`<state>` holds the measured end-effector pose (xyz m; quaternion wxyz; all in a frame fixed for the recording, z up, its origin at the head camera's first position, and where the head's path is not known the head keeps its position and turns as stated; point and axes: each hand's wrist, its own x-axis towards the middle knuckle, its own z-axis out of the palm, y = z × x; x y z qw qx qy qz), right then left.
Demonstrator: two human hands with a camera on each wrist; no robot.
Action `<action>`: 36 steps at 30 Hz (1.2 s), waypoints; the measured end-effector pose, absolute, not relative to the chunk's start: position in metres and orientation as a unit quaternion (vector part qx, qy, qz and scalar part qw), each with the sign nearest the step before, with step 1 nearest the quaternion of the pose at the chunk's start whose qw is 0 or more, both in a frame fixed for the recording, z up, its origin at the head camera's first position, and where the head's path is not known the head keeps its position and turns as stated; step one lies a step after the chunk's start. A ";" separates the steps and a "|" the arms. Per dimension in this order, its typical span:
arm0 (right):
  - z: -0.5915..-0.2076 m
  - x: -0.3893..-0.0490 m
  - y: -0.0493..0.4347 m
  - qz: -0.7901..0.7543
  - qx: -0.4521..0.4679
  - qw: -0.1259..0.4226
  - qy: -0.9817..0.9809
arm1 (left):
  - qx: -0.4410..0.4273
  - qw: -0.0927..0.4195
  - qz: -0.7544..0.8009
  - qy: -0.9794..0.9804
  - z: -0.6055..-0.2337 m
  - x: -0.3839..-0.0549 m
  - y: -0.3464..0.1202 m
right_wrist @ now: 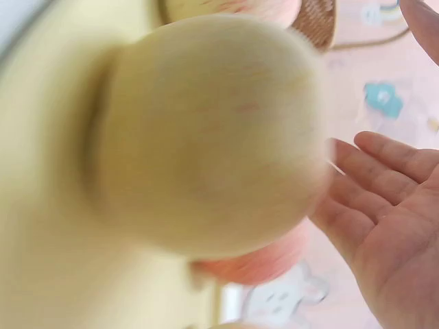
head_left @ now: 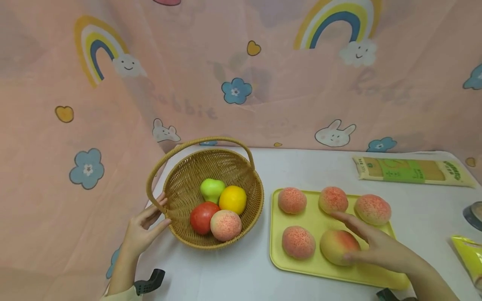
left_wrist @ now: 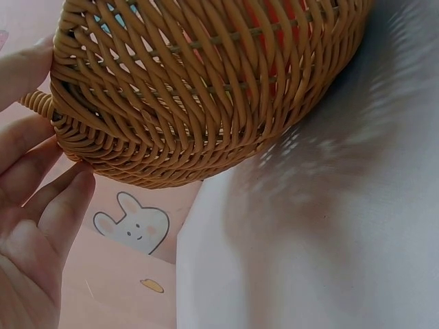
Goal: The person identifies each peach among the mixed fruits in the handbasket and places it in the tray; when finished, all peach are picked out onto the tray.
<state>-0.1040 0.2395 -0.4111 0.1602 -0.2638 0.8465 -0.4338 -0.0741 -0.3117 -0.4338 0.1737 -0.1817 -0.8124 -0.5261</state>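
My left hand (head_left: 139, 230) grips the left rim of a wicker basket (head_left: 182, 184), where its tall handle joins. In the left wrist view, thumb and fingers lie on both sides of the woven edge (left_wrist: 72, 103). Inside the basket sit a green pear (head_left: 212, 189), a yellow round fruit (head_left: 234, 200), a red fruit (head_left: 202, 218) and a pink peach (head_left: 226, 225). My right hand (head_left: 380, 246) hovers, fingers spread, over a yellow-red peach (head_left: 335, 246) on a yellow tray (head_left: 316, 267). In the right wrist view the palm (right_wrist: 411, 253) is apart from this peach.
Several pink peaches (head_left: 298, 242) share the tray. Behind it lies a long noodle packet (head_left: 404, 170). A yellow packet (head_left: 468, 255) and a dark-rimmed round container (head_left: 475, 214) are at the right edge. A pink printed curtain (head_left: 233, 125) borders the white table at back and left.
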 end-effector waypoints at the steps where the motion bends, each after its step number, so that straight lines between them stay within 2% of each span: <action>1: -0.405 -0.105 0.236 -0.425 -0.270 0.153 0.851 | -0.185 0.175 -0.526 -0.811 -0.434 -0.074 -0.312; 10: -0.366 -0.127 0.197 -0.370 -0.341 0.092 0.859 | -0.168 0.164 -0.531 -0.814 -0.433 -0.074 -0.310; 20: -0.346 -0.165 0.142 -0.399 -0.427 0.130 0.801 | -0.183 0.180 -0.524 -0.812 -0.434 -0.075 -0.309; 27: -0.337 -0.186 0.100 -0.380 -0.475 0.182 0.773 | -0.191 0.186 -0.523 -0.809 -0.431 -0.075 -0.308; 36: -0.342 -0.195 0.051 -0.331 -0.518 0.235 0.753 | -0.189 0.186 -0.523 -0.810 -0.432 -0.074 -0.309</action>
